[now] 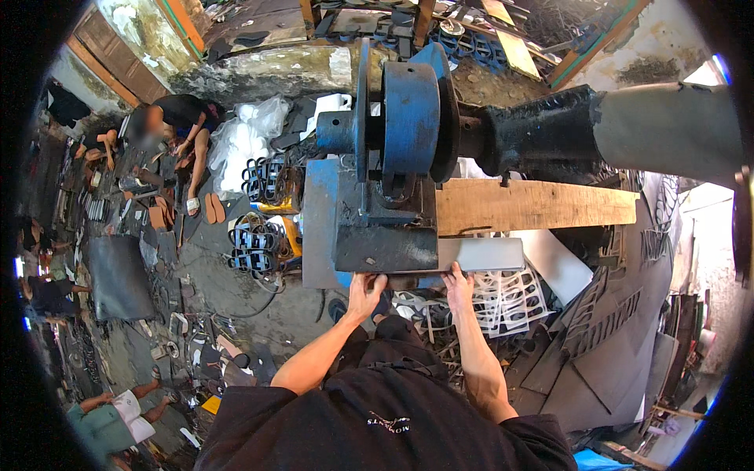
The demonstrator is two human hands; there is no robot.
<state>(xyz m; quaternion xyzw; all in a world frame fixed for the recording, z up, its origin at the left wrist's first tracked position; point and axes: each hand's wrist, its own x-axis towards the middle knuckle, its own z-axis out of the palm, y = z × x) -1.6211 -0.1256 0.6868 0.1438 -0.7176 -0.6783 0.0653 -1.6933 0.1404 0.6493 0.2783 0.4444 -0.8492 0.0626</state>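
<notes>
At the centre, blue-and-black press: spans a blue-grey bed; carries a thick blue wheel on its far part and a heavy black block on its near part; meets a broad grey arm on the right.
Dark sheets: lie overlapped to the right of the press and nearer the body; show cut-out slots in places.
Wooden plank: juts rightward from the press, just beyond the pale slab.
Seated co-worker: bends forward, well apart from the press on its left; wears dark clothes.
White plastic bags: lie heaped left of the press, near that co-worker.
White perforated sheet: rests below the press, on its near right; is pierced by rows of openings.
Pale slab: sticks out from the right side of the press's black block; lies flat.
Strapped sandals: sit bunched just left of the press bed.
Right hand: touches the pale slab's near edge with raised fingertips, beside the press block; is partly curled; cannot tell of a firm grasp.
Left hand: sets bent fingers against the press block's near edge, with thumb close by; is half closed; cannot tell of anything pinched.
Tan sandals: lie paired, farther left of the press.
</notes>
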